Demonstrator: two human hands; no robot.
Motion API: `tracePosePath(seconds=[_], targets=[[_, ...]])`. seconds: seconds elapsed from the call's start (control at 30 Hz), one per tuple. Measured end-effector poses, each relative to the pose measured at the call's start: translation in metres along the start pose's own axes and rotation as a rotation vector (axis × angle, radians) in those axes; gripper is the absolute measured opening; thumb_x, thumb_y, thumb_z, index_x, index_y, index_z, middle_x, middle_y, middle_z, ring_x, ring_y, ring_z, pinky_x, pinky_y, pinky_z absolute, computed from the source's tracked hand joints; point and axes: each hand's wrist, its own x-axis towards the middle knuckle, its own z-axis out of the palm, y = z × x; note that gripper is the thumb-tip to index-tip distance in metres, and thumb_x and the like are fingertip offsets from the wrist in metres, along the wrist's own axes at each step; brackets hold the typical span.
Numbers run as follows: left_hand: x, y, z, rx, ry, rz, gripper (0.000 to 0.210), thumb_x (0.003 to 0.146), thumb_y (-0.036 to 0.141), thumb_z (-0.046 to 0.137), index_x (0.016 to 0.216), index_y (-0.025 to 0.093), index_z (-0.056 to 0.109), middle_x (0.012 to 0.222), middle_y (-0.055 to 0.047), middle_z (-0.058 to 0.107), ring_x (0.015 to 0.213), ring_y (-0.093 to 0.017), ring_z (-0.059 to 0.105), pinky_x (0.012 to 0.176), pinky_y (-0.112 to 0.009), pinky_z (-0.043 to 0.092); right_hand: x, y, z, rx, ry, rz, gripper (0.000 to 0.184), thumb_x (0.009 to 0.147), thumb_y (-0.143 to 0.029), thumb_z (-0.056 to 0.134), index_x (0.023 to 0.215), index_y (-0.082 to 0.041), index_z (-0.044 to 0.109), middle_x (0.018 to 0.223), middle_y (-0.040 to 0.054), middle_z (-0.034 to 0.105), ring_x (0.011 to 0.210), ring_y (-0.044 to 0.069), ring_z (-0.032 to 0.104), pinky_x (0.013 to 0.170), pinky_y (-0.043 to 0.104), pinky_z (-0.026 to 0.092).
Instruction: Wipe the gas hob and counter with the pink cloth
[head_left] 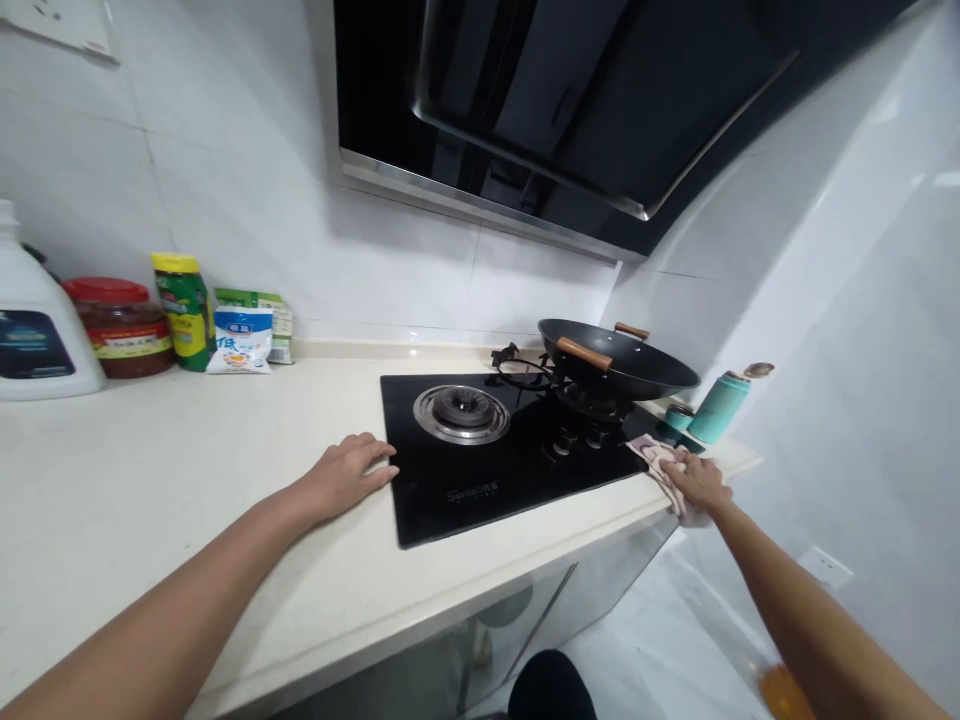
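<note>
My right hand [699, 482] presses a pale pinkish cloth [657, 458] against the front right edge of the black glass gas stove [480, 500]. Part of the cloth hangs over the counter edge. My left hand [351, 474] rests on the counter with its fingers stretched out, fingertips touching the stove's left edge. On the stove, the left burner [463, 413] is bare, with its metal ring showing. A black wok [630, 368] with wooden handles sits over the right burner. A loose pan support [523, 372] lies at the back, left of the wok.
A turquoise flask [720, 406] with its lid open and a small turquoise cup [679, 416] stand right of the stove. At the left are a white jug [37, 320], a red-lidded jar [124, 330], a green bottle [184, 312] and food packets [241, 342]. A range hood [525, 110] hangs overhead.
</note>
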Motion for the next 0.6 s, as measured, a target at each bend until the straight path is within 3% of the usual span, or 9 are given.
tracePosePath(seconds=[0.1,0.2,0.4,0.5,0.6], targets=[[0.001,0.000,0.000,0.003,0.006,-0.006,0.054,0.090,0.057,0.044,0.122,0.021,0.068,0.125,-0.011,0.065,0.120,-0.031,0.056,0.103,-0.042,0.043,-0.009,-0.011,0.000,-0.013,-0.057,-0.012,0.062,0.090,-0.060,0.036,0.130,-0.018,0.059,0.128,0.0219,0.056,0.125,0.039,0.049,0.096,0.060,0.040],[0.001,-0.001,0.000,0.007,0.018,-0.002,0.053,0.090,0.058,0.044,0.122,0.023,0.068,0.123,-0.010,0.066,0.118,-0.031,0.058,0.101,-0.041,0.044,-0.037,-0.035,-0.002,-0.011,-0.090,-0.128,0.058,0.091,-0.060,0.037,0.129,-0.021,0.058,0.127,0.0158,0.055,0.127,0.035,0.047,0.101,0.057,0.036],[0.001,0.006,0.005,0.076,0.025,-0.022,0.058,0.090,0.058,0.041,0.126,0.020,0.066,0.126,-0.013,0.065,0.117,-0.032,0.059,0.100,-0.043,0.045,-0.139,-0.116,-0.033,0.091,-0.100,-0.526,0.052,0.092,-0.062,0.044,0.125,-0.024,0.058,0.115,0.0111,0.054,0.114,0.031,0.048,0.096,0.052,0.037],[-0.004,0.019,0.004,0.139,0.011,-0.061,0.063,0.092,0.055,0.034,0.134,0.016,0.061,0.134,-0.016,0.061,0.118,-0.033,0.060,0.102,-0.045,0.044,-0.193,-0.161,-0.055,0.214,-0.118,-0.731,0.068,0.083,-0.073,0.056,0.134,-0.026,0.054,0.115,0.0102,0.054,0.110,0.032,0.047,0.095,0.052,0.036],[-0.022,0.026,-0.005,0.135,-0.088,-0.083,0.064,0.092,0.056,0.036,0.139,0.018,0.059,0.140,-0.016,0.058,0.120,-0.033,0.061,0.103,-0.043,0.044,-0.240,-0.199,-0.073,0.309,-0.119,-0.895,0.080,0.075,-0.074,0.067,0.137,-0.026,0.052,0.114,0.0103,0.055,0.109,0.032,0.047,0.097,0.052,0.033]])
